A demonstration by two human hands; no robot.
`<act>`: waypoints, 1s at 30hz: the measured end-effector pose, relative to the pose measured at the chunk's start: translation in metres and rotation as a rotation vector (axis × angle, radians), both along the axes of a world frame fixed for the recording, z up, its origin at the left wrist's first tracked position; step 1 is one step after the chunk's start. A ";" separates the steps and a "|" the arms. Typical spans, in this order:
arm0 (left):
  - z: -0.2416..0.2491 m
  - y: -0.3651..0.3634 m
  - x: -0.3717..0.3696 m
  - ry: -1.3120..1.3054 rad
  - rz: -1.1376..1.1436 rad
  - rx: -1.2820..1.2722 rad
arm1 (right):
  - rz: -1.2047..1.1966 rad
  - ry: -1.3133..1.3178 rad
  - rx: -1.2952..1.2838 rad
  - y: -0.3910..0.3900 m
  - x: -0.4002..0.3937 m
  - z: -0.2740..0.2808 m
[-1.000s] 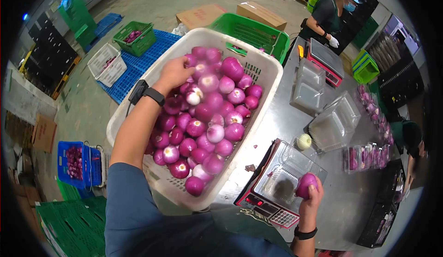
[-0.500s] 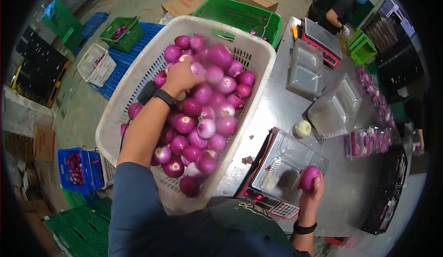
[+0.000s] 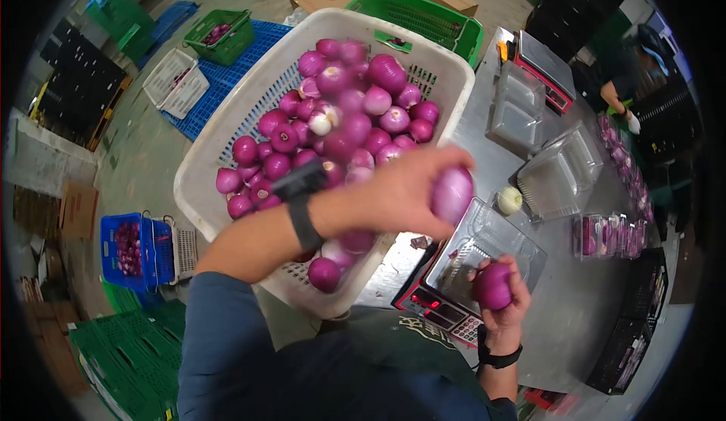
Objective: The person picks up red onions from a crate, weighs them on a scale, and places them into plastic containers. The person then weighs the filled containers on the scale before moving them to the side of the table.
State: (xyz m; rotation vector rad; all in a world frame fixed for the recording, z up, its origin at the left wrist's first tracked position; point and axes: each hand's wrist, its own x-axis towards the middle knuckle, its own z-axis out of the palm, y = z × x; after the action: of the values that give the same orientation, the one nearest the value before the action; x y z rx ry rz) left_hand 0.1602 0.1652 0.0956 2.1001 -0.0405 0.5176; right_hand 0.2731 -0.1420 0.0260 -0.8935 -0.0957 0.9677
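Observation:
My left hand [image 3: 404, 190], slightly blurred, is closed around a red onion [image 3: 452, 196] above the near right rim of the white crate. In my right hand [image 3: 516, 300] is another red onion [image 3: 492, 286], held over the near edge of a red digital scale [image 3: 427, 298]. A clear plastic tray [image 3: 493, 228] rests on the scale's plate, partly hidden by my right hand and its onion. The large white crate [image 3: 198, 168] to the left holds many red onions [image 3: 276, 165]; my left forearm crosses over it.
A pale round onion [image 3: 509, 200] lies beside clear trays [image 3: 563, 165] on the metal table [image 3: 552, 308]. Filled onion packs [image 3: 605, 236] stand at right, near black crates [image 3: 626, 338]. A second scale [image 3: 546, 66] is farther back. A co-worker [image 3: 628, 73] bends at upper right.
My left hand has moved from among the onions in the crate rightward to near the scale, carrying an onion. My right hand has shifted slightly with its onion. The co-worker has moved right.

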 end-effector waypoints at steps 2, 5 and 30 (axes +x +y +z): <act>-0.005 -0.040 0.002 -0.092 -0.141 -0.058 | 0.138 -0.059 0.056 0.012 -0.010 0.000; -0.010 -0.075 0.000 -0.158 -0.258 -0.021 | 0.185 -0.038 0.016 0.018 -0.028 0.013; -0.129 0.041 -0.035 0.648 0.220 0.642 | 0.334 -1.248 -0.917 -0.045 0.050 0.017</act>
State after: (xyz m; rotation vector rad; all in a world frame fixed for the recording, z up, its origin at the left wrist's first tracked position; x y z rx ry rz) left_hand 0.1257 0.2065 -0.0331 2.8292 0.4555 -0.0999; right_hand 0.3227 -0.1870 0.0427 -2.2986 -0.9364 0.5857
